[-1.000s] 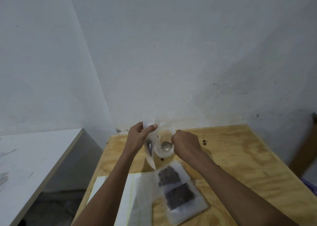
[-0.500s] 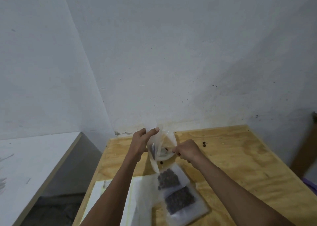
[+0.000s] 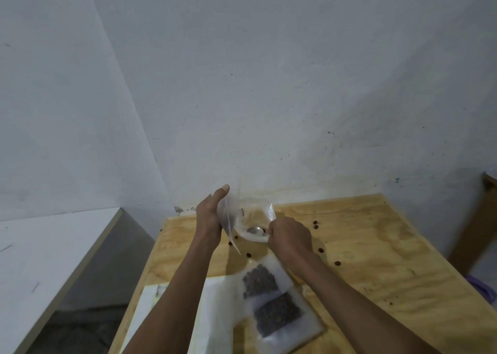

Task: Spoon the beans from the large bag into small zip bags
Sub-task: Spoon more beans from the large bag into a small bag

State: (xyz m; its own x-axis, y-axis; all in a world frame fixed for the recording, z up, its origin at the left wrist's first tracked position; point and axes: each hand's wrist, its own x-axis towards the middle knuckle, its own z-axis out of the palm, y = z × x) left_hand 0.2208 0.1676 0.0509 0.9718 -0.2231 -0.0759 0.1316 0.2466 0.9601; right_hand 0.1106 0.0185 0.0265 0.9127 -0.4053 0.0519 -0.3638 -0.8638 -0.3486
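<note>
The left hand (image 3: 208, 219) grips a clear zip bag (image 3: 228, 219) upright at the plywood table's (image 3: 376, 246) twelve o'clock edge. The right hand (image 3: 289, 236) clenches a metal spoon (image 3: 255, 230) inside the nearly empty large bag (image 3: 255, 219). Two filled bags (image 3: 271, 297) lie toward six o'clock. Scraping low and holding the mouth wide should spare more stray beans (image 3: 320, 250). No writing is legible.

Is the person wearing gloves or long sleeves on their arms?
No. Both the left hand and the right hand are bare, with no gloves, rings or watch showing. Both forearms are bare too, with no sleeve as far as the picture reaches.
</note>
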